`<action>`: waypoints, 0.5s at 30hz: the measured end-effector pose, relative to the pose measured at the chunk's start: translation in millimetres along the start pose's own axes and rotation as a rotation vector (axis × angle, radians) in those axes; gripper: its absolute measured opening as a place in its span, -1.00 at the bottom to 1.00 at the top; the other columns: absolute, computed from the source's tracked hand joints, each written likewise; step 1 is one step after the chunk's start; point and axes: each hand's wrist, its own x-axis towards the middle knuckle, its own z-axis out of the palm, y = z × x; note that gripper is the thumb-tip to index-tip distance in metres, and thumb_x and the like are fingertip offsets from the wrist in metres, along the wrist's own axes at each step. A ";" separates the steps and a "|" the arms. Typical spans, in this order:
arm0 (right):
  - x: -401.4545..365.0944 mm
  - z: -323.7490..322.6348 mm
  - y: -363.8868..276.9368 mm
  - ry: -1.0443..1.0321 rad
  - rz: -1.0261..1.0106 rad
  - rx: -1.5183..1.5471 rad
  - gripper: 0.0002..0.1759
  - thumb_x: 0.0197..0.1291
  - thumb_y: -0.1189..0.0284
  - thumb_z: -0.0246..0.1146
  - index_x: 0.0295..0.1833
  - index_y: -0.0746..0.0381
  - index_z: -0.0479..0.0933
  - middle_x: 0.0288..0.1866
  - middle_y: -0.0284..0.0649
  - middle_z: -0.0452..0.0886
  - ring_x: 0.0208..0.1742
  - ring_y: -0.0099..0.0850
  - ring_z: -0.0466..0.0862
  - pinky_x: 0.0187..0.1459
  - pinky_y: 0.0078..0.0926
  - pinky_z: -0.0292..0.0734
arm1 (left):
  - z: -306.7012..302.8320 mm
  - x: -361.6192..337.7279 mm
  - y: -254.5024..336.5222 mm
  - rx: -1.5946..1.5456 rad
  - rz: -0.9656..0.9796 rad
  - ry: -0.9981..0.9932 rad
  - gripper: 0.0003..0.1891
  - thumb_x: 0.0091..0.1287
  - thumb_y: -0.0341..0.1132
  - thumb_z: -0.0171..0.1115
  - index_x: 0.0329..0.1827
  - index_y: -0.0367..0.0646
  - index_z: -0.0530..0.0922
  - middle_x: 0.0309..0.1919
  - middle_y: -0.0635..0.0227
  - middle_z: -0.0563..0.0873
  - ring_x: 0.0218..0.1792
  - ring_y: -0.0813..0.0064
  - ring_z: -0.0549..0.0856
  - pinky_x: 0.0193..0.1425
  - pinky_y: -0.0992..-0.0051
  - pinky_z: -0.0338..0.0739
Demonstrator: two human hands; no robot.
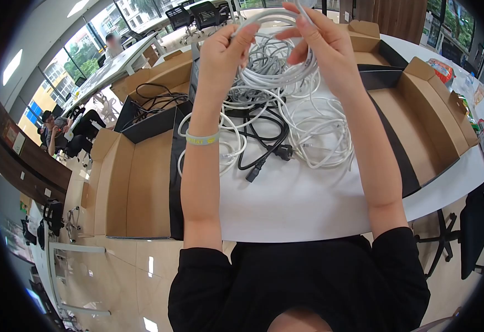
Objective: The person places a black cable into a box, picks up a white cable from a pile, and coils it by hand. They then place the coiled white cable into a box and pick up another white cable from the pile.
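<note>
In the head view, the left hand (222,52) has its grip clamped on the pale coil (269,12) above the tabletop (286,207), the right hand (330,47) closed more loosely, so slack loops could slip and snag the cable heap (261,58)

Your desk (286,216) at centre has a smooth white surface. The open box (148,188) at left looks like cardboard, matt brown inside and black outside. At upper centre, your pale cable coil (278,74) looks like smooth plastic with a slight sheen. The tiled floor (137,271) at lower left is glossy.
</note>
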 end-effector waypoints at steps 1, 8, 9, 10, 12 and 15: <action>-1.0 1.5 -0.9 0.003 0.000 -0.002 -0.57 0.25 0.22 0.06 0.14 0.23 0.40 -0.28 -0.19 0.61 -0.47 -0.57 0.61 -0.49 -0.72 0.46 | -0.8 2.2 3.1 -0.063 0.020 -0.007 -0.69 0.29 -0.16 0.10 -0.50 -0.20 0.43 -0.71 0.58 0.31 -0.72 0.81 0.20 -0.64 0.71 0.12; 1.8 -3.3 -12.3 -0.003 -0.016 0.399 -0.52 0.24 0.07 0.02 -0.58 0.22 0.38 -0.12 -0.14 0.55 -0.26 -0.39 0.64 -0.35 -0.57 0.56 | -9.6 -0.8 16.2 -0.465 -0.058 -0.004 -0.65 0.30 -0.11 0.08 -0.50 -0.22 0.41 -0.72 0.58 0.22 -0.73 0.79 0.18 -0.68 0.74 0.07; 2.5 -2.8 -12.2 -0.007 -0.018 0.399 -0.52 0.24 0.07 0.02 -0.58 0.22 0.38 -0.12 -0.14 0.55 -0.26 -0.39 0.64 -0.35 -0.57 0.56 | -9.4 -0.6 17.7 -0.416 -0.052 -0.005 -0.66 0.31 -0.12 0.07 -0.49 -0.22 0.41 -0.72 0.58 0.22 -0.73 0.79 0.19 -0.68 0.74 0.07; 2.8 -2.5 -10.8 0.057 0.007 0.357 -0.52 0.24 0.08 0.03 -0.59 0.22 0.39 -0.17 -0.16 0.56 -0.30 -0.40 0.64 -0.39 -0.59 0.53 | -8.8 -2.1 19.3 -0.325 -0.050 -0.031 -0.68 0.30 -0.14 0.08 -0.47 -0.23 0.43 -0.72 0.58 0.23 -0.74 0.80 0.19 -0.68 0.75 0.07; 2.4 -3.1 -8.5 0.118 0.030 0.311 -0.52 0.23 0.09 0.05 -0.61 0.21 0.39 -0.21 -0.17 0.56 -0.34 -0.42 0.64 -0.43 -0.61 0.50 | -8.7 -2.4 18.1 -0.272 -0.072 -0.102 -0.69 0.30 -0.16 0.09 -0.47 -0.23 0.43 -0.72 0.58 0.24 -0.74 0.81 0.19 -0.68 0.75 0.07; 1.6 -3.6 -3.7 0.183 0.149 0.340 -0.55 0.18 0.13 0.14 -0.64 0.20 0.39 -0.33 -0.23 0.57 -0.44 -0.48 0.62 -0.51 -0.66 0.40 | -5.1 -4.1 18.1 -0.175 -0.078 -0.159 -0.71 0.29 -0.17 0.12 -0.45 -0.23 0.46 -0.73 0.59 0.28 -0.75 0.83 0.18 -0.68 0.75 0.06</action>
